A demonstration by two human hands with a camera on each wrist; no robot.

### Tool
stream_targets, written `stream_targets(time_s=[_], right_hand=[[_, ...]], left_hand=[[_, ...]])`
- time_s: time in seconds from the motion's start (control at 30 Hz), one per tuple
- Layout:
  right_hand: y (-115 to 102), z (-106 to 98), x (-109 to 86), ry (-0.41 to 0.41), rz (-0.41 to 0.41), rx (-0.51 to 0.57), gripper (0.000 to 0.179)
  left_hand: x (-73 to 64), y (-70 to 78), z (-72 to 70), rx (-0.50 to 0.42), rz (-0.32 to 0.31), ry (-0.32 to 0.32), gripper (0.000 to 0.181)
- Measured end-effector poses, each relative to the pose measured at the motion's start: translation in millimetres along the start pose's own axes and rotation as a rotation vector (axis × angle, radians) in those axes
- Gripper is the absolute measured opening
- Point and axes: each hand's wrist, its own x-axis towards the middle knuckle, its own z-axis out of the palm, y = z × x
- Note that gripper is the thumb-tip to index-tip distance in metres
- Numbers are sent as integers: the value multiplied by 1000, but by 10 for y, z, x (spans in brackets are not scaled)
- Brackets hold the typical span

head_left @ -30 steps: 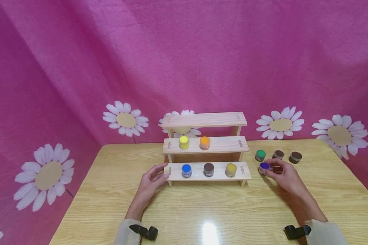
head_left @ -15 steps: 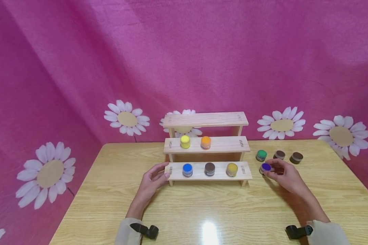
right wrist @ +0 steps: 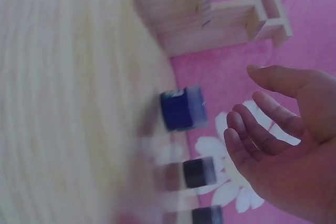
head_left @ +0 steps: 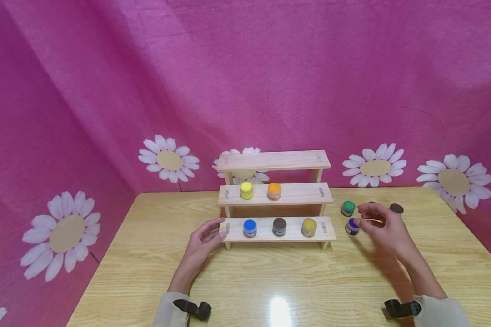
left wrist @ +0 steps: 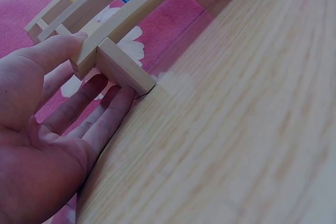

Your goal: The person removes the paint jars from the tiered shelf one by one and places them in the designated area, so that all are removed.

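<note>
A small three-tier wooden shelf (head_left: 276, 236) stands on the table. My left hand (head_left: 203, 241) holds the left end of its lowest board, thumb on top and fingers below beside the leg (left wrist: 126, 66). A purple paint jar (head_left: 352, 227) sits upright on the table right of the shelf. My right hand (head_left: 388, 229) is just beside and above this jar, thumb and fingers apart. In the right wrist view, a gap shows between the purple jar (right wrist: 181, 109) and the hand, which holds nothing.
On the lowest board are blue (head_left: 249, 228), brown (head_left: 279, 226) and ochre (head_left: 308, 227) jars. Yellow (head_left: 247, 190) and orange (head_left: 274, 191) jars stand on the middle board. A green jar (head_left: 348, 208) and two dark jars, one mostly hidden, are behind my right hand.
My right hand has let go of the purple jar and risen slightly away from it, to the right. The jar stays on the table. My left hand keeps its place on the shelf.
</note>
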Motion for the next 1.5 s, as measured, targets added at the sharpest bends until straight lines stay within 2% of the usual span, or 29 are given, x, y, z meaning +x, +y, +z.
stream_targets(time_s=[0.33, 0.67, 0.87, 1.2, 1.5], right_hand=[[-308, 102, -29, 20, -97, 108, 32], [-592, 380, 45, 28, -187, 177, 31], [-769, 529, 70, -3, -220, 251, 30], [-1097, 704, 290, -27, -286, 298, 31], [-1221, 899, 536, -111, -255, 264, 39]], left_hand=[[-31, -20, 5, -20, -6, -8, 48], [12, 12, 0, 17, 4, 7, 50], [-7, 14, -1, 19, -8, 10, 51], [-9, 3, 11, 0, -19, 7, 49], [-11, 6, 10, -5, -11, 3, 49]])
